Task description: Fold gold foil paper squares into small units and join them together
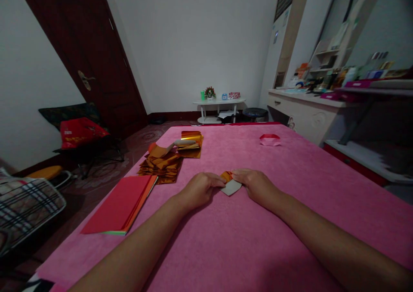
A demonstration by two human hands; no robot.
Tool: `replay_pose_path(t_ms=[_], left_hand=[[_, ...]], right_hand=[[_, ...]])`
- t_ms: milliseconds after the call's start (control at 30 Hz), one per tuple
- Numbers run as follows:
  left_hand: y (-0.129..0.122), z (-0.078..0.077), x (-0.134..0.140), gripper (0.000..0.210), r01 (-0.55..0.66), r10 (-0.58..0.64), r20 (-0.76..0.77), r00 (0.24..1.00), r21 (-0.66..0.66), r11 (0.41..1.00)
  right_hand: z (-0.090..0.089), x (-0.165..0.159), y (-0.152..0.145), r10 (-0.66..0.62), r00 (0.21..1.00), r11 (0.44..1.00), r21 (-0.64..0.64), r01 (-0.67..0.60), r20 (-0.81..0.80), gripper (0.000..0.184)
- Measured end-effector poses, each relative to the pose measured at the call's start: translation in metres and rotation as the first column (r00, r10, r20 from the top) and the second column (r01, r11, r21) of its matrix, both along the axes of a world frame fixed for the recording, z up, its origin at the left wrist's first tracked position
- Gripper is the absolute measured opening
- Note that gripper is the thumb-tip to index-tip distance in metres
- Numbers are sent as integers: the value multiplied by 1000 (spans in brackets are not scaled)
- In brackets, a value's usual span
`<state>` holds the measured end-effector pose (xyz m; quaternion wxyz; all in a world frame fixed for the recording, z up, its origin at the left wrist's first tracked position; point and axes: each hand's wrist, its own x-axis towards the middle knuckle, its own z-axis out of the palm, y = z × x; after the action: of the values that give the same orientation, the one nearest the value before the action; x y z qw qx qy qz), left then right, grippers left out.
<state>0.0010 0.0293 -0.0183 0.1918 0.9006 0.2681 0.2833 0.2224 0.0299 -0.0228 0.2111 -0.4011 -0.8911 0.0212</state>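
Observation:
A small sheet of folded paper (231,187), gold on one side and pale grey on the other, lies between my hands on the pink cloth. My left hand (203,188) pinches its left edge, and my right hand (256,184) has its fingers closed on the upper right edge. The gold part is folded over at the far side, while the pale part points toward me. To the left is a stack of folded gold paper (164,167). Behind that stands another pile of shiny gold sheets (191,150). Red and orange paper sheets (119,201) lie near my left forearm.
A pink folded paper ring (270,140) sits at the far right of the pink-covered table (290,249). Beyond are a low white table (219,103), a dark stool (254,113) and a cluttered white dresser (303,107). On the left, a chair holds a red bag (80,132).

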Motion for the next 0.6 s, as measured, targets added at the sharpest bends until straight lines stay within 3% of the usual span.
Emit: replay_pose_path(t_ms=[267, 600], left_hand=[[4, -4, -3, 39, 77, -77, -6, 997, -2, 997], [5, -11, -4, 40, -50, 84, 183, 980, -183, 982]], right_hand=[[2, -5, -17, -32, 993, 999, -1, 33, 111, 44], [25, -15, -43, -100, 990, 993, -51, 105, 95, 26]])
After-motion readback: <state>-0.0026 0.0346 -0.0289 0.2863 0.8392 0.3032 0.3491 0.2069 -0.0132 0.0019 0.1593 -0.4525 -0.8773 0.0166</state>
